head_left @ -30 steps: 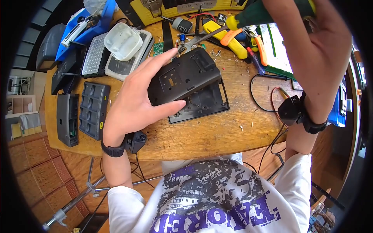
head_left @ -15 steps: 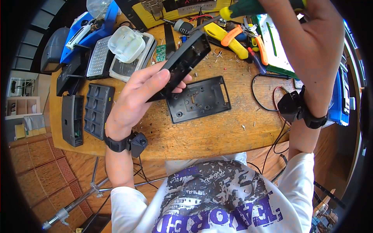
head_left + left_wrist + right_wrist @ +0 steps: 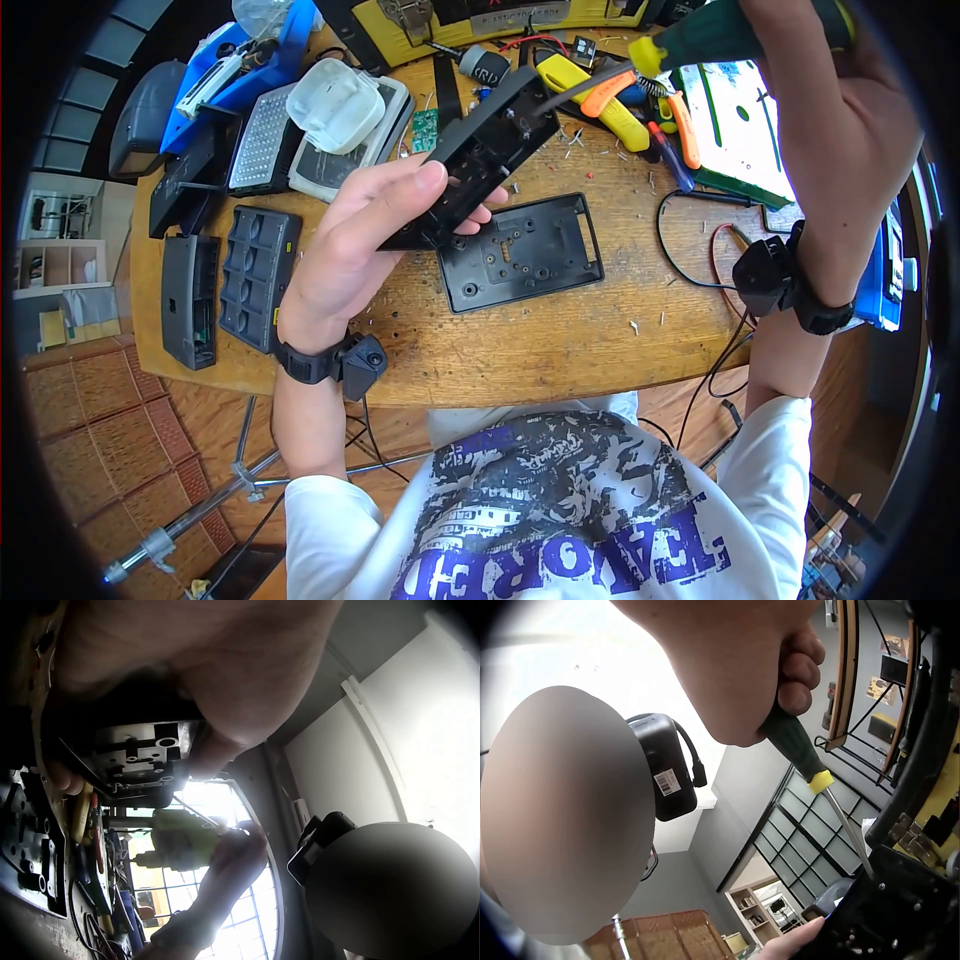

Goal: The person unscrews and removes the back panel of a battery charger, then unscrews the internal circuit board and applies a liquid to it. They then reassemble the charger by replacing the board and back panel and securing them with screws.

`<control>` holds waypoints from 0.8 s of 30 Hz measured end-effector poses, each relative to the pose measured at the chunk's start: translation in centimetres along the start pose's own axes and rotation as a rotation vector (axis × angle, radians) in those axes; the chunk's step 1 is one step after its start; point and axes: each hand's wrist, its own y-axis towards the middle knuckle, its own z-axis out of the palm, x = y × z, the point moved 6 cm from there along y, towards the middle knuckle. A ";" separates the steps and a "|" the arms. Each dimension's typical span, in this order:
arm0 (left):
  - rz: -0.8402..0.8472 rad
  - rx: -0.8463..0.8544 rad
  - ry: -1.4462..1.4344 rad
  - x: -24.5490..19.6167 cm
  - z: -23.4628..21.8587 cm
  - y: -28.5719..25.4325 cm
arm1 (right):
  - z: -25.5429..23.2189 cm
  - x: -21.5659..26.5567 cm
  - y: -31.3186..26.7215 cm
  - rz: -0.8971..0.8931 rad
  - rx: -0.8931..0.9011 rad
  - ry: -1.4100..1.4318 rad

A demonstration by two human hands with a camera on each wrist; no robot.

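My left hand (image 3: pixel 350 235) grips a black plastic cover (image 3: pixel 490 150), thumb on the near edge and fingertips showing beneath. The cover is tilted, its hollow side with screw posts turned towards the right hand. High at the right, my right hand (image 3: pixel 850 130) holds a screwdriver (image 3: pixel 705 45) with a green handle and yellow collar. Its shaft slants down to the upper end of the cover, and the right wrist view has the tip right at the cover's inner face (image 3: pixel 885 900). Below on the table lies a matching black shell (image 3: pixel 520 265), hollow side up.
Orange-handled pliers (image 3: pixel 608 95), a yellow-handled tool (image 3: pixel 625 130) and a thin cable (image 3: pixel 665 240) lie to the right. At left are a black compartment tray (image 3: pixel 260 275), a black case (image 3: pixel 185 300) and a clear container (image 3: pixel 335 108). A yellow toolbox (image 3: pixel 460 30) stands behind.
The left hand has turned the cover from outer face up to hollow side facing right, uncovering the shell below. The right hand has shifted slightly right with the screwdriver, whose tip meets the cover's inside.
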 end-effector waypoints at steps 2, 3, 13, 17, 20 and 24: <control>0.020 -0.014 0.055 -0.2 0.1 0.0 | -0.6 -0.2 -0.2 0.028 0.004 0.001; 0.040 -0.028 0.111 -0.4 0.1 -0.1 | -0.3 -0.3 -0.2 0.042 0.006 0.002; 0.013 -0.052 0.365 -0.5 0.4 -0.2 | -1.1 -1.4 -1.5 0.193 0.033 0.012; 0.126 -0.074 0.720 -0.8 1.4 -0.2 | -2.8 -3.2 -2.6 0.259 0.041 0.006; 0.115 -0.027 0.794 -0.4 2.1 -0.2 | -3.7 -4.5 -3.5 0.316 0.042 0.001; 0.172 0.001 0.920 -0.6 2.6 -0.3 | -5.4 -7.2 -4.6 0.382 0.039 -0.010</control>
